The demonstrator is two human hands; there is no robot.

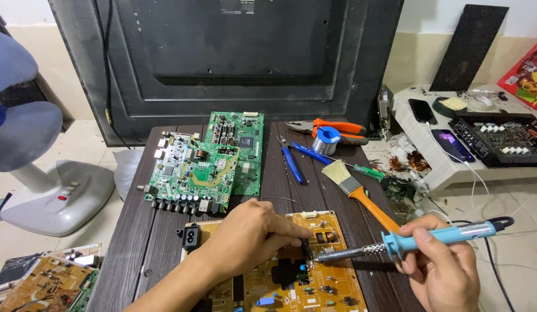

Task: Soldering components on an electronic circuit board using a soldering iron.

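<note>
The yellow circuit board (pixel 314 271) lies at the near edge of the dark wooden table (pixel 135 242), just in front of the person. The left hand (pixel 248 237) rests on the board, fingers bent down and pinching a small dark part near the board's middle. The right hand (pixel 441 266) is closed around the blue handle of a soldering iron (pixel 395 245), and the metal tip of the iron points left, touching the board just beside the left fingertips.

Farther on the table lie two green circuit boards (pixel 207 162), one partly over the other. To the right of them are blue-handled cutters (pixel 292 164), a spool of solder wire (pixel 326 140), orange-handled pliers (pixel 335 128) and a brush with orange handle (pixel 358 190). A big dark television back (pixel 222 52) stands behind the table. A fan (pixel 31 144) stands on the floor at the left.
</note>
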